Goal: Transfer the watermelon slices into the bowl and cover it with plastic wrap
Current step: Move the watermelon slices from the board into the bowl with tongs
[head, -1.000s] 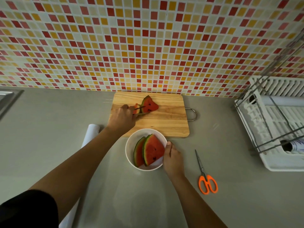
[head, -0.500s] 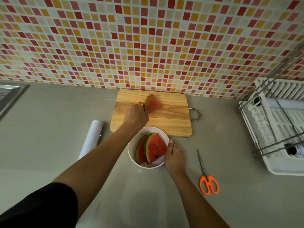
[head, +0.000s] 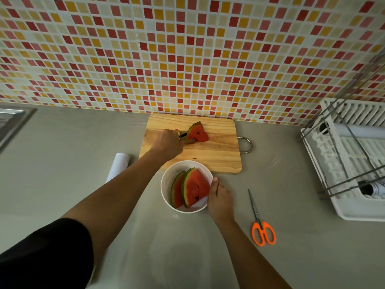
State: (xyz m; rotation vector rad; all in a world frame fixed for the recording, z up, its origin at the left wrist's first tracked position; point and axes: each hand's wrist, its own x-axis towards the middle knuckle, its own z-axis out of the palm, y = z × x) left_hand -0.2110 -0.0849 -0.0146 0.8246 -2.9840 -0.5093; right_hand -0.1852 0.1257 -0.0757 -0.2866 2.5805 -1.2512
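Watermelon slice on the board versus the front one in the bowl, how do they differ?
The board slice sits on the cutting board, gripped by a dark tool in the left hand; the bowl slice leans on another slice in the bowl. The board slice looks smaller than the bowl slice. Both are red with green rind.

Roll (head: pixel 120 166): near end behind my left arm
Rack (head: pixel 343 209): cut by right edge
Tool (head: pixel 184 134): mostly inside my left hand (head: pixel 166 143), kind unclear

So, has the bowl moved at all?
No. The bowl keeps the same spot against the board's near edge, right hand on its rim.
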